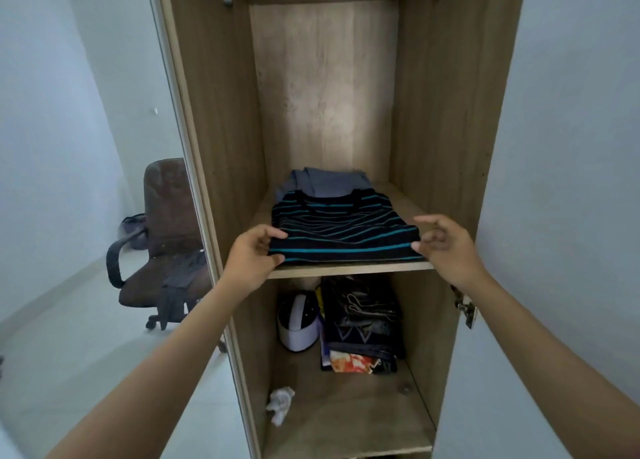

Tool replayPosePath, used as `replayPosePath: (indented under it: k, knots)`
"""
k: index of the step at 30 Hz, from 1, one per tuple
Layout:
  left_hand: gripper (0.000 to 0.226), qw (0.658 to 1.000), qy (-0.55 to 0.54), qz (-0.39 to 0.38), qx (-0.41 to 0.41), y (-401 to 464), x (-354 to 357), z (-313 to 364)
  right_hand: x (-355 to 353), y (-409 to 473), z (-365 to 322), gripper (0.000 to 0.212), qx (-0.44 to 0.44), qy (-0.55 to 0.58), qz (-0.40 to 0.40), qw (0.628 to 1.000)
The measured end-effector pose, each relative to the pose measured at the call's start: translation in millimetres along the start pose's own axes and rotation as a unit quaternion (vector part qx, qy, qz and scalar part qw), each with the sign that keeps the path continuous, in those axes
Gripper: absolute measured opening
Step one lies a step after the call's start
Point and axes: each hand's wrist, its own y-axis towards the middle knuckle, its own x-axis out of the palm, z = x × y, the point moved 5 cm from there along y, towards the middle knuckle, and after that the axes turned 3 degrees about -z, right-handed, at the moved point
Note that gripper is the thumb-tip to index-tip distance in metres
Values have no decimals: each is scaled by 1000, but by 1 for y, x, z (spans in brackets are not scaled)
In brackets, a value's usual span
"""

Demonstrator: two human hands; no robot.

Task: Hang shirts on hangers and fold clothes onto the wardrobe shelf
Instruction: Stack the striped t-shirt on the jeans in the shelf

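Inside the open wardrobe [221, 112]: folded striped shirt [343, 233] set on the middle shelf [349, 268].
Grey folded garment [325, 181] lies behind it, so two items are shelved; no hangers visible, hanging apparently remains. My left hand [256, 250] pinches the shirt's corner; my right hand [446, 247], fingers loosely curled, touches its edge.

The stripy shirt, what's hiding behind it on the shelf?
Behind the stripy shirt lies a folded grey garment on the shelf. Its front part is covered by the shirt.
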Motion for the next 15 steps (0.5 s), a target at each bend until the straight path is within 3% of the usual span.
replayPosePath:
  k: [6, 9, 13, 15]
  knots:
    - [31, 987, 156, -21, -43, -12, -5, -18, -1, -5, 11, 29, 4, -104, -26, 994]
    - [13, 970, 234, -31, -60, -16, -10, -10, -5, -1, 9, 30, 40, -205, -37, 977]
    - [16, 978, 200, 58, 24, -9, -10, 20, -2, 8, -24, 23, -69, -206, 45, 975]
    - [21, 976, 195, 56, 80, 2, 3, 36, 14, 18, -41, 27, -114, -181, 26, 977]
